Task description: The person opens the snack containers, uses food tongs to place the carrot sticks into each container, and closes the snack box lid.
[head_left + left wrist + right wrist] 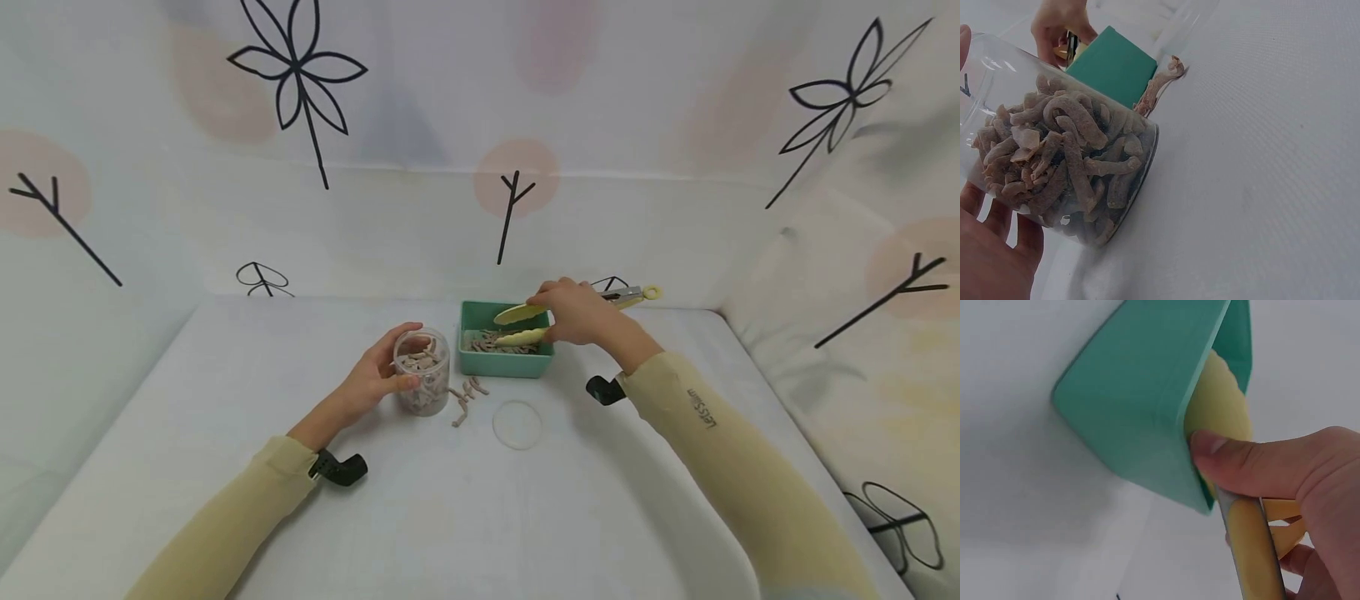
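Note:
My left hand (375, 375) grips a clear jar (424, 400) from its left side, fingers curled round the wall. Short brownish curled pieces (1066, 150) fill much of the jar, which stands upright on the table. My right hand (577, 315) holds yellow-tipped tongs (627, 295) over a green rectangular bin (506, 364). The tongs' two tips are spread apart, the lower one down inside the bin. More of the same pieces (487, 342) lie in the bin. Whether anything sits between the tips is unclear.
A few loose pieces (467, 400) lie on the white table (450, 517) between jar and bin. In front of the bin is a thin clear ring or lid (517, 425). A patterned cloth backdrop (420, 225) rises behind the table and at its sides.

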